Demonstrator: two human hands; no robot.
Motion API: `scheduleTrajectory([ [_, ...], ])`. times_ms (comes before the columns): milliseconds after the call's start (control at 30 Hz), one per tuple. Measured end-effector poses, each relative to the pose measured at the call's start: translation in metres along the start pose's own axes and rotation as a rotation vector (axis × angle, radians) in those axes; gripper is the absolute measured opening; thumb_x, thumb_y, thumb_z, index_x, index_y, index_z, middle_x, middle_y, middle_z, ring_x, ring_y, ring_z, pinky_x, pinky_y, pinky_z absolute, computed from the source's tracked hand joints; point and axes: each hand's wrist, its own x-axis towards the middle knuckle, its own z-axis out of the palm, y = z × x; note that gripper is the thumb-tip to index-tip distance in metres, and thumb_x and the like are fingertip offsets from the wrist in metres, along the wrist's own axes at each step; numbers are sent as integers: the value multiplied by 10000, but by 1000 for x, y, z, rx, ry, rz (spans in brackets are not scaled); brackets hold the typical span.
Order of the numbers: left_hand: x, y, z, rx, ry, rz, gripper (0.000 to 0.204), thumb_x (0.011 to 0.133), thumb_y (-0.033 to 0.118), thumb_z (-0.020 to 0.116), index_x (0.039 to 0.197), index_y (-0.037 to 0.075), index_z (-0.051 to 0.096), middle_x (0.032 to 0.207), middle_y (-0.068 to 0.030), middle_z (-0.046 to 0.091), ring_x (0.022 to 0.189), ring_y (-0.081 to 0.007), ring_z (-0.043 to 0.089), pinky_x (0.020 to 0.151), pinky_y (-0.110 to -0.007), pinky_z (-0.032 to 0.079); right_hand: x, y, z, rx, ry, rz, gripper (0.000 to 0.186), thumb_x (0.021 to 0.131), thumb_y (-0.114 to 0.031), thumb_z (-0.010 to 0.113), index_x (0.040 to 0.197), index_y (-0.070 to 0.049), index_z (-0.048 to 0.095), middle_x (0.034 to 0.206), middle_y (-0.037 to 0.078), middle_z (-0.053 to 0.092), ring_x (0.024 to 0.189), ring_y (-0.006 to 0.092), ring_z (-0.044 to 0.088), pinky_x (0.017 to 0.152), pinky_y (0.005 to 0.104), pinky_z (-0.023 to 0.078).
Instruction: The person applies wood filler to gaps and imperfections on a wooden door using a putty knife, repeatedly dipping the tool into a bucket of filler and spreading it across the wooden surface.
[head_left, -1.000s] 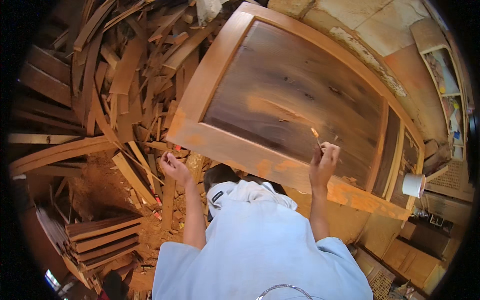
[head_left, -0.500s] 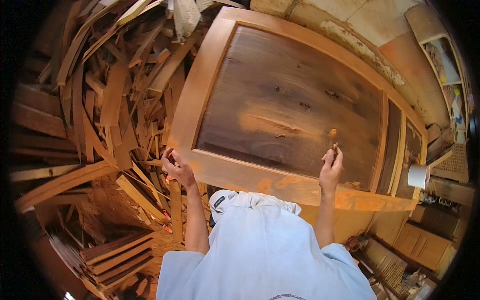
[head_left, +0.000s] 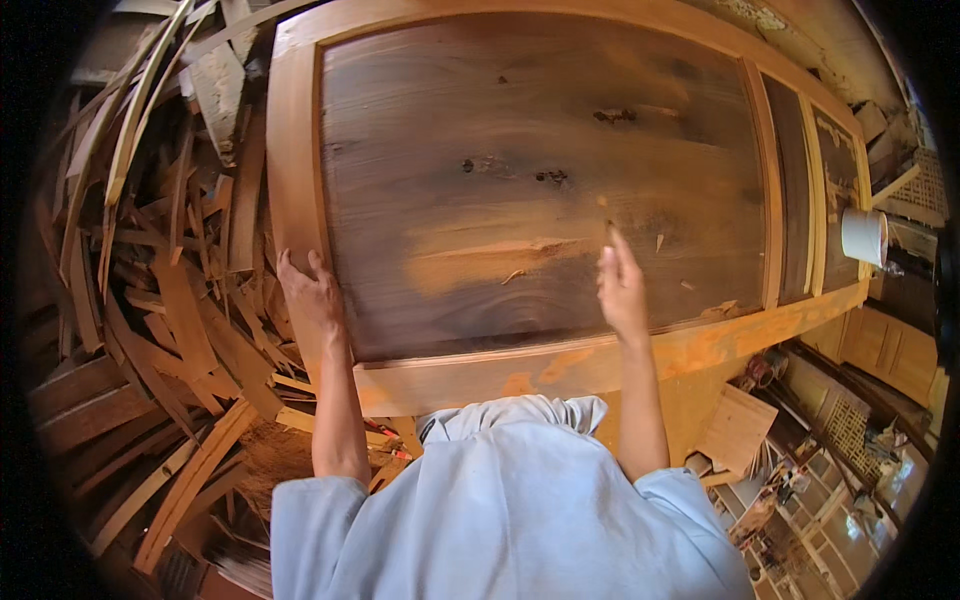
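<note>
A framed wooden door panel (head_left: 520, 330) lies before me, with a dark inner board and a lighter frame. My left hand (head_left: 315, 295) rests on the left frame member, its fingers apart and holding nothing. Over the dark board, my right hand (head_left: 624, 285) is closed on a small, thin tool that looks like a putty knife (head_left: 609, 226); motion blurs its tip. Left of that hand are an orange-tan smear (head_left: 470, 250) and a small curled shaving (head_left: 513, 276) on the board. Dark knots (head_left: 550, 176) show farther up. Orange patches of filler (head_left: 555, 368) mark the near frame rail.
Scrap wood strips (head_left: 190, 320) are heaped along the left side, close to the panel. A white tub (head_left: 864, 238) stands at the panel's right end. Boards and woven pieces (head_left: 845, 430) clutter the lower right.
My view has shifted, so the panel appears farther left and larger. My left hand has moved up onto the left frame member. The right hand, still with the tool, is farther left over the board.
</note>
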Motion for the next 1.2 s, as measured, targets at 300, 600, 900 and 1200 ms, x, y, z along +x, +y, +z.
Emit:
scheduleTrajectory([
  [300,11,33,14,22,-133,-84,589,1024,409,428,1370,-66,457,1410,-259,477,1319,-389,448,1107,-431,349,40,-39,21,425,33,46,456,1050,-266,460,1472,-102,410,833,-3,508,594,64,510,509,221,442],
  [600,6,17,19,75,-214,-164,737,1017,582,315,1481,10,328,1507,-217,360,1410,-369,332,1147,-450,303,43,-26,19,-135,86,-120,390,1014,-187,525,1394,-94,520,843,50,552,650,163,570,590,329,501],
  [900,11,26,20,24,-116,-133,642,1029,474,396,1389,-57,430,1432,-226,455,1354,-365,404,1138,-437,308,55,-35,50,-583,26,-237,420,987,-155,539,1407,-163,520,911,165,522,773,368,624,690,460,520],
  [1200,12,12,18,63,-72,-48,640,1017,467,408,1374,-63,444,1416,-246,470,1313,-394,448,1106,-441,352,65,-91,-4,-956,-227,-301,339,975,-191,523,1301,-187,615,902,202,588,766,397,648,690,502,538],
])
